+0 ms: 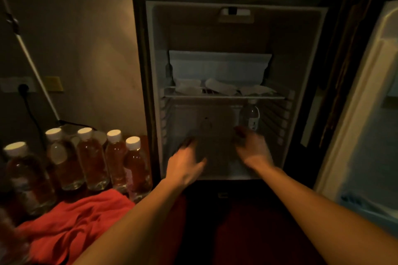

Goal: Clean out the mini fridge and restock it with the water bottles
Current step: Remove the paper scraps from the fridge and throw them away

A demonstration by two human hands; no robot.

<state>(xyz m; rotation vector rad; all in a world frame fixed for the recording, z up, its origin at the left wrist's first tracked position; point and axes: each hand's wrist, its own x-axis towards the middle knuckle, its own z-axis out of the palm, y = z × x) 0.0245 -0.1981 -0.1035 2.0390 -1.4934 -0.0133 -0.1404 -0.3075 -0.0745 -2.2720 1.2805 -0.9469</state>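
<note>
The mini fridge (142, 71) stands open in front of me. One clear water bottle (249, 114) stands at the back right of the lower compartment, under the wire shelf (224, 97). Both my hands reach into that compartment. My left hand (185, 163) is at the left with fingers and thumb apart, holding nothing. My right hand (253, 149) is blurred, its fingertips just in front of the bottle's base; whether it touches the bottle is unclear. Several white-capped water bottles (92, 157) stand on the floor left of the fridge.
A red cloth (75, 217) lies on the floor in front of the bottles. White packets (219, 87) and a pale tray (219, 64) sit on the wire shelf. The fridge door (366, 114) hangs open at the right. A plugged wall socket (22, 87) is at far left.
</note>
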